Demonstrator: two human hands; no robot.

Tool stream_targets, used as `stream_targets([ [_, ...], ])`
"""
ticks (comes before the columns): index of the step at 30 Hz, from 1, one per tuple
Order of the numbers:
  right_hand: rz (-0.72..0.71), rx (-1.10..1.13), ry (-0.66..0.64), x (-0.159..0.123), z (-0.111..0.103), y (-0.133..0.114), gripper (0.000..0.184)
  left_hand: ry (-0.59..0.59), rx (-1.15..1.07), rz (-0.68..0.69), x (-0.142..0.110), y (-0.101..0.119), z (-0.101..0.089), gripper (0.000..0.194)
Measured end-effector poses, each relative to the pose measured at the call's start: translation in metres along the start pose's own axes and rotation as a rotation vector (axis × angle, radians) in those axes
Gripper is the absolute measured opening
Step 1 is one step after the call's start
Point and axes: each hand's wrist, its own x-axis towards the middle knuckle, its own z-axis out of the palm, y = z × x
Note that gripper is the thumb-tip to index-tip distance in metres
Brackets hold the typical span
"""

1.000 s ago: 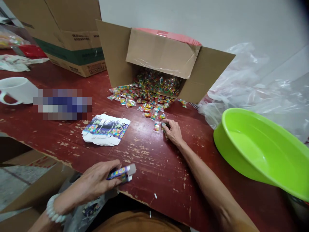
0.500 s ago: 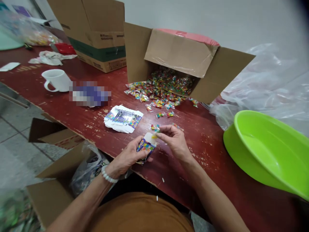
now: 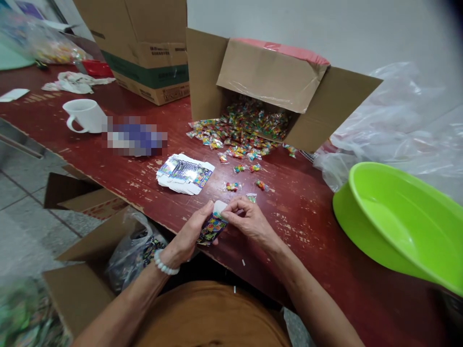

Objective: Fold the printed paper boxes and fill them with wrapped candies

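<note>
My left hand (image 3: 188,231) grips a small printed cardboard box (image 3: 212,229), colourful with a white end flap. My right hand (image 3: 249,221) is at the box's top end, its fingertips pinching the white flap; anything under them is hidden. A stack of flat printed box blanks (image 3: 184,173) lies to the upper left of my hands. Small colourful sweet packets (image 3: 246,130) spill from a tipped cardboard carton (image 3: 267,77). Several loose packets, such as one (image 3: 251,197), lie just beyond my right hand.
The worn red table (image 3: 300,250) ends at a chipped edge near my body. A lime-green plastic basin (image 3: 390,221) and clear plastic sheeting (image 3: 398,125) are at the right. A white mug (image 3: 85,115), a blurred object (image 3: 135,137) and a carton (image 3: 144,62) stand behind; an open carton (image 3: 83,289) is below left.
My right hand has closed in on the box's white end, and the small packet seen at its fingertips earlier no longer shows. Both hands are nearer together; the view has barely shifted.
</note>
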Motion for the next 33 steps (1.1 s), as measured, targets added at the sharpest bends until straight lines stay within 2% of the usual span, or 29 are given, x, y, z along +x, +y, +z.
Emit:
stream_targets([
  [2, 0.091, 0.030, 0.014, 0.002, 0.005, 0.003, 0.024, -0.002, 0.072, 0.021, 0.001, -0.001, 0.001, 0.041],
  [6, 0.175, 0.191, 0.020, 0.001, 0.011, 0.003, 0.047, 0.009, 0.112, 0.030, 0.001, -0.003, 0.001, 0.035],
  [10, 0.270, 0.590, -0.155, -0.003, 0.008, 0.005, 0.042, 0.050, -0.106, 0.033, 0.001, -0.005, -0.001, 0.035],
  [13, 0.299, 0.712, -0.214, -0.004, 0.009, 0.009, 0.042, 0.050, -0.241, -0.003, 0.001, -0.006, -0.002, 0.037],
  [17, 0.275, 0.612, -0.145, -0.001, 0.016, 0.010, 0.038, 0.046, -0.218, 0.033, 0.001, -0.008, 0.001, 0.036],
  [21, 0.155, 0.288, -0.049, 0.001, 0.023, 0.007, 0.027, 0.027, -0.224, 0.032, -0.001, -0.010, 0.005, 0.030],
  [25, -0.089, 0.039, -0.019, -0.002, 0.022, 0.005, 0.021, -0.053, -0.388, -0.121, -0.004, -0.007, 0.002, 0.036],
  [28, -0.247, -0.035, -0.048, -0.007, 0.020, 0.004, 0.020, -0.099, -0.498, -0.163, -0.004, -0.002, -0.002, 0.043],
  [30, -0.230, 0.001, -0.062, -0.009, 0.020, 0.004, 0.019, -0.089, -0.518, -0.168, -0.003, -0.001, -0.003, 0.045],
  [33, -0.109, 0.115, -0.085, -0.011, 0.022, 0.005, 0.018, -0.053, -0.510, -0.156, -0.002, -0.002, -0.003, 0.045],
])
